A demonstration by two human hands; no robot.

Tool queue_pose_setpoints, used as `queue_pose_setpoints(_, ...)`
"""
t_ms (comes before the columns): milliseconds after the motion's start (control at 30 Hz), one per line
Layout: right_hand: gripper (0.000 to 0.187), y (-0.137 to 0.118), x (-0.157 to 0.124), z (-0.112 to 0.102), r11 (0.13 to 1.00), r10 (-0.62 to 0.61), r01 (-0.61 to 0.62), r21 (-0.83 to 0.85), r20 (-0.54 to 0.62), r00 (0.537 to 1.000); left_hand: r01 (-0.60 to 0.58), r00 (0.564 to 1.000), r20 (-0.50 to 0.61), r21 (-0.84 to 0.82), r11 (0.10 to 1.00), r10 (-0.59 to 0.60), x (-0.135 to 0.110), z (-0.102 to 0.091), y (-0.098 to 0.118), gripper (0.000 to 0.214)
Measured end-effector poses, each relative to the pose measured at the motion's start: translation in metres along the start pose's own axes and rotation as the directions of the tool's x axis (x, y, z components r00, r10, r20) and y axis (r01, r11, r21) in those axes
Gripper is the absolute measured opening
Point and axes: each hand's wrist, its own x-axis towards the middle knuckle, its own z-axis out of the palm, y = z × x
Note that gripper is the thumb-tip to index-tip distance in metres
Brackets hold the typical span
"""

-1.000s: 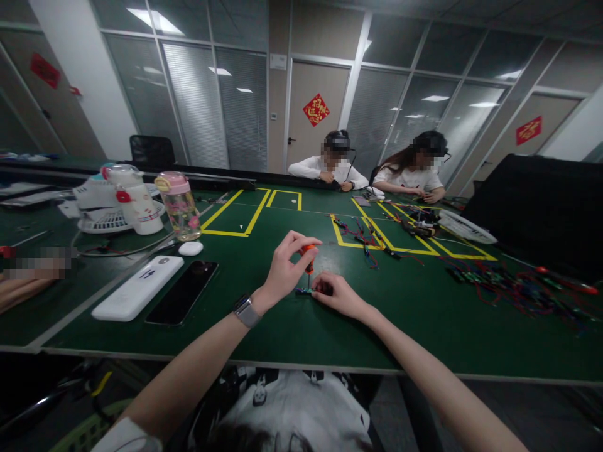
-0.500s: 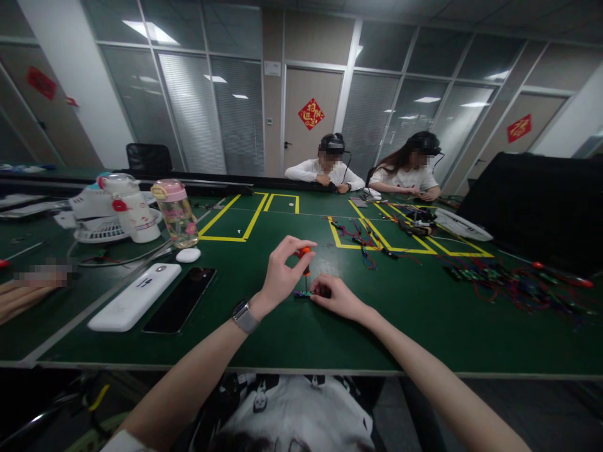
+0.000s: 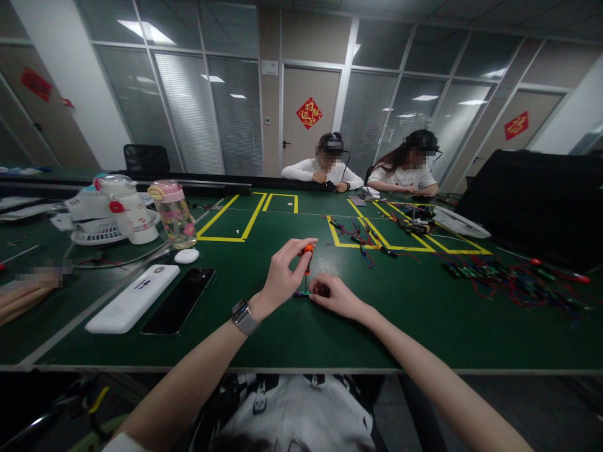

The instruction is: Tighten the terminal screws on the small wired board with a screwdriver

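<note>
Item 1. Screwdriver (image 3: 308,252): orange handle, thin shaft, standing upright at the near middle of the desk (image 3: 424,314). Its tip rests on item 2, so the upright stance likely keeps it bearing straight down.

Item 2. Small dark part (image 3: 301,293): lies flat on the desk under the tip.

Item 3. Left hand (image 3: 282,276): thumb and forefinger closed on the handle top, other fingers curled loosely. It is a light pinch of the kind that suits twirling.

Item 4. Right hand (image 3: 335,295): lies low on the desk with its fingertips closed on the part's right end, seemingly pinning it against turning.

Item 5. Surroundings: black phone (image 3: 179,300) and white power bank (image 3: 133,298) to the near left, a tangle of wires (image 3: 509,279) to the right.

Change since half a second ago: both hands hold the same place, and the forefinger now reaches further across the handle.
</note>
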Motion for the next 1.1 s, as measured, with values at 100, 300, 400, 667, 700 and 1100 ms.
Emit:
queue_pose_setpoints(100, 0.008, 0.0006, -0.0002, -0.0002, 1.0, 0.0, 0.0, 0.002, 0.003, 1.0, -0.028, 0.999, -0.043, 0.051, 0.998, 0.03, -0.0001, 0.0007, -0.0017, 0.019)
queue_pose_setpoints(300, 0.008, -0.0003, -0.0004, -0.0008, 1.0, 0.0, 0.0, -0.011, 0.004, 1.0, -0.01, 1.0, -0.012, 0.017, 1.0, 0.01, -0.0013, 0.0004, -0.0011, 0.022)
queue_pose_setpoints(400, 0.008, -0.0003, -0.0004, -0.0008, 1.0, -0.003, 0.003, -0.014, 0.002, 1.0, 0.028, 0.999, 0.031, -0.068, 0.997, -0.026, -0.0016, 0.0, -0.0007, 0.031)
queue_pose_setpoints(667, 0.008, 0.0002, -0.0004, -0.0005, 1.0, 0.004, -0.004, -0.013, 0.005, 1.0, 0.065, 0.998, 0.018, -0.062, 0.996, -0.064, 0.0003, -0.0005, 0.0003, 0.027)
queue_pose_setpoints(700, 0.008, 0.0001, -0.0004, -0.0005, 1.0, 0.003, -0.003, -0.011, 0.005, 1.0, 0.059, 0.998, 0.004, -0.042, 0.997, -0.059, 0.0005, -0.0006, 0.0004, 0.025)
queue_pose_setpoints(1100, 0.008, -0.0026, -0.0003, -0.0012, 1.0, 0.0, 0.001, -0.022, 0.011, 1.0, 0.038, 0.999, -0.032, -0.021, 0.999, -0.038, -0.0016, 0.0001, -0.0019, 0.027)
